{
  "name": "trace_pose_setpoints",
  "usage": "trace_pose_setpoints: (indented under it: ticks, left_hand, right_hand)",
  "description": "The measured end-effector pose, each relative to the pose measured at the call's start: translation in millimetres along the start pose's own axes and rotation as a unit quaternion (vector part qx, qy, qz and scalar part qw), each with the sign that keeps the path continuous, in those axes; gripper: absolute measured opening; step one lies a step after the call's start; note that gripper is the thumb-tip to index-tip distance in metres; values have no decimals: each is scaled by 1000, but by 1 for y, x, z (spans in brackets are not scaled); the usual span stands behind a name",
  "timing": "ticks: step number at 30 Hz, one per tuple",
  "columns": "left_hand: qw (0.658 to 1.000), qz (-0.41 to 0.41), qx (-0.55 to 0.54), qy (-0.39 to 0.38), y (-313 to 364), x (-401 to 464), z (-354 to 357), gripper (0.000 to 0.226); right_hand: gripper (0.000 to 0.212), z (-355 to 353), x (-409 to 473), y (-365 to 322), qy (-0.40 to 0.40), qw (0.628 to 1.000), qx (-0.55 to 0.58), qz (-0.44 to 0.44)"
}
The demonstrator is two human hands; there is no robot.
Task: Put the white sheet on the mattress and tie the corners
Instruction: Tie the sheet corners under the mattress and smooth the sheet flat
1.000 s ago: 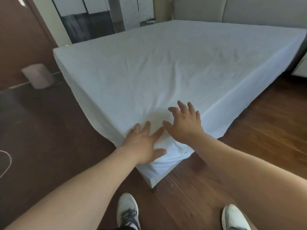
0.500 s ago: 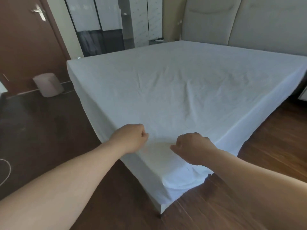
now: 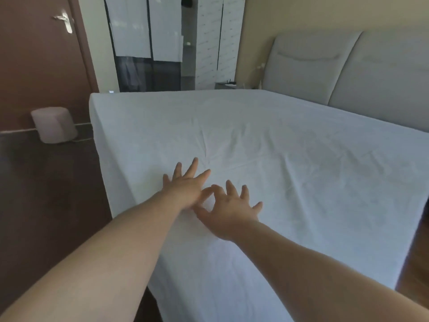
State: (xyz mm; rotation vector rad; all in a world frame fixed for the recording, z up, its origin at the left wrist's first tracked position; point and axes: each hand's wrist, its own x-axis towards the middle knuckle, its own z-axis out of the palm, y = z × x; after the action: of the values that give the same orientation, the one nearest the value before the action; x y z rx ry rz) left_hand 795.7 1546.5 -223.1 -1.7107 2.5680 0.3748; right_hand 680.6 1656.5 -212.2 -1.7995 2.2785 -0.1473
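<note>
white sheet (image 3: 290, 163): matt woven cloth, faintly creased. headboard (image 3: 348, 73): padded smooth upholstery. floor (image 3: 51, 194): dark wood, slight sheen. door handle (image 3: 65, 20): shiny metal.

Both bare forearms reach forward from the lower edge of the view and come close together in the middle. The left hand (image 3: 185, 185) lies palm down with its fingers straight and spread, pointing up and a little to the right. The right hand (image 3: 228, 211) is just beside it, also palm down with spread fingers, its thumb stretched out to the left and its index finger bent toward the left hand, so the two hands seem to touch there.
</note>
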Motion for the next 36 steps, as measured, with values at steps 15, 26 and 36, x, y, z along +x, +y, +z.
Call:
trace_pose_setpoints:
  ticks: [15, 26, 36]
  left_hand:
    - [984, -118, 85, 99, -77, -47, -11, 66]
    - [979, -17, 180, -99, 40, -133, -20, 49]
    - [963, 97, 160, -192, 115, -276, 41, 72]
  right_hand:
    - [66, 31, -66, -42, 34, 991, 10, -131]
    - [57, -11, -157, 47, -126, 985, 56, -107]
    - [94, 25, -240, 137, -187, 980, -69, 11]
